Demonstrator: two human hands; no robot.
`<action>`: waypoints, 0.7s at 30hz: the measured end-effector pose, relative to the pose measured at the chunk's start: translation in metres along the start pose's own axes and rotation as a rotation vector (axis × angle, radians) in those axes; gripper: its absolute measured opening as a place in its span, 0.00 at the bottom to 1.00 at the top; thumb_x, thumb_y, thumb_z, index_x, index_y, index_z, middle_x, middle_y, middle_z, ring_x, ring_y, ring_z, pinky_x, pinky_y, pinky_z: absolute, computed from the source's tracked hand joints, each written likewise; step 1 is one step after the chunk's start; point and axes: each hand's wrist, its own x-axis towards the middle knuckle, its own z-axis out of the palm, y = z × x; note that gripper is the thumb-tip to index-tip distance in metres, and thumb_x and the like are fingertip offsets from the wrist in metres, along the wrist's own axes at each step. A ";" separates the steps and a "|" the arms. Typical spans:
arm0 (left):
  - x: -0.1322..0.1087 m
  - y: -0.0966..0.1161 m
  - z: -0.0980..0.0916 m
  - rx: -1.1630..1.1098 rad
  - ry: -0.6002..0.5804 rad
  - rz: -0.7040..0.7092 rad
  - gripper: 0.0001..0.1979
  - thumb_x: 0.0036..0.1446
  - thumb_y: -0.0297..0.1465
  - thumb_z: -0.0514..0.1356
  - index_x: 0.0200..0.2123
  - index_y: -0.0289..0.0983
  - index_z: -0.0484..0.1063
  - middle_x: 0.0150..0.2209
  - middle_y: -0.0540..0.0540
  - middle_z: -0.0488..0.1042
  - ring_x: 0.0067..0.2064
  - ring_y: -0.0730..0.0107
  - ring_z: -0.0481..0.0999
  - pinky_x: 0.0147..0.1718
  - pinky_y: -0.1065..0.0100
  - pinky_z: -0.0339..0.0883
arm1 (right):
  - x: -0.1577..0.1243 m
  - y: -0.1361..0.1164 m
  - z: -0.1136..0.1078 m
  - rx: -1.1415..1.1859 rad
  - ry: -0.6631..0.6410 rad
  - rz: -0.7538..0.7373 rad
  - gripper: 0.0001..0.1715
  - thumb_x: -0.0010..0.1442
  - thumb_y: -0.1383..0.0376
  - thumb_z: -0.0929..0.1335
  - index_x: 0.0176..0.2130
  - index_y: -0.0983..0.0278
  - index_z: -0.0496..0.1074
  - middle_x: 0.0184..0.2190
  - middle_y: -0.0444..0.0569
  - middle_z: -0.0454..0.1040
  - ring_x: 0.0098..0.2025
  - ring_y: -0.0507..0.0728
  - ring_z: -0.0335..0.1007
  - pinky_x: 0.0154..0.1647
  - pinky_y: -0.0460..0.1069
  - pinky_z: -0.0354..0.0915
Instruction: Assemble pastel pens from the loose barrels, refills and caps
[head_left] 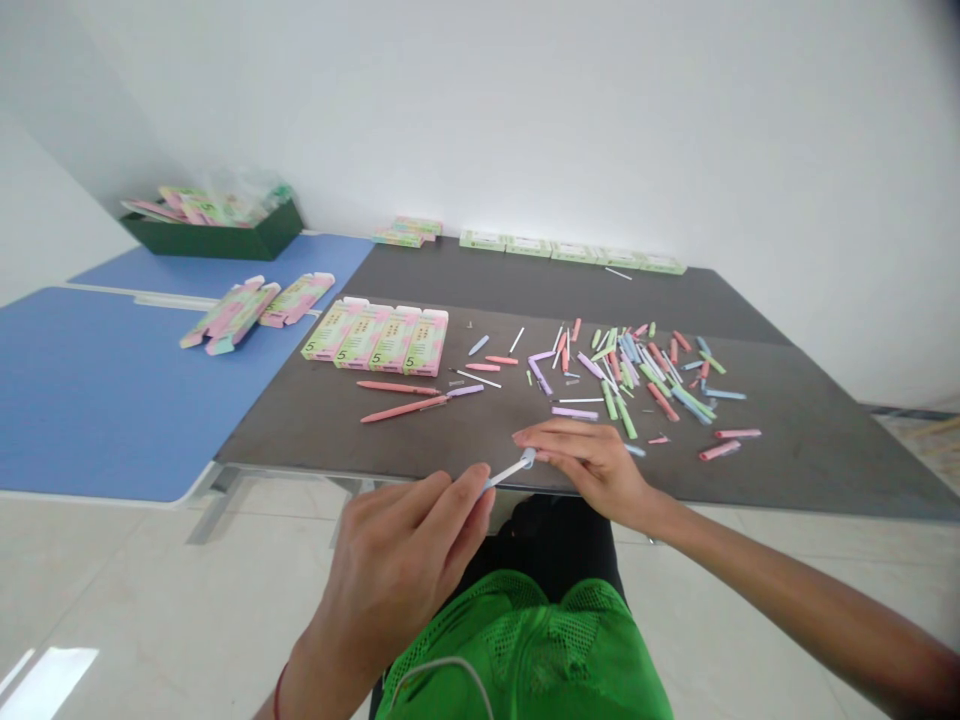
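Between my hands, just over the table's front edge, is a white pen refill [509, 471]. My left hand [416, 545] is closed in a pinch on its lower end, where a bit of blue shows. My right hand [589, 462] pinches a small light blue pen part [529, 457] at the refill's other end. Two assembled red pens [403, 409] lie beyond my left hand. Past my right hand are scattered pink, green, blue and purple pen barrels [620, 415], caps and white refills.
Four upright-printed pen boxes [386, 338] stand in a row on the dark table [300, 430]. Flattened boxes [232, 315] lie on the blue table [97, 390], with a dark green bin [210, 238] behind. More boxes [574, 252] line the wall.
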 end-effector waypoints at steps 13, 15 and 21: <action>0.017 0.000 0.004 0.066 -0.065 0.122 0.04 0.68 0.27 0.61 0.40 0.38 0.77 0.25 0.54 0.70 0.25 0.73 0.68 0.26 0.66 0.55 | -0.001 0.003 -0.005 0.001 -0.074 -0.035 0.19 0.74 0.66 0.64 0.58 0.58 0.79 0.54 0.56 0.82 0.54 0.60 0.81 0.53 0.54 0.77; 0.024 -0.001 -0.001 0.102 -0.113 0.175 0.04 0.67 0.26 0.61 0.39 0.38 0.76 0.25 0.54 0.70 0.25 0.73 0.67 0.25 0.65 0.54 | 0.000 0.003 -0.005 0.024 -0.085 -0.001 0.18 0.74 0.64 0.65 0.56 0.58 0.80 0.52 0.55 0.83 0.52 0.60 0.82 0.51 0.54 0.78; 0.047 -0.006 -0.019 0.160 -0.195 0.309 0.11 0.66 0.22 0.57 0.32 0.37 0.75 0.25 0.52 0.69 0.25 0.70 0.65 0.23 0.64 0.49 | 0.001 0.007 -0.004 0.065 -0.098 0.104 0.14 0.72 0.63 0.68 0.51 0.58 0.83 0.45 0.53 0.85 0.45 0.59 0.83 0.45 0.52 0.77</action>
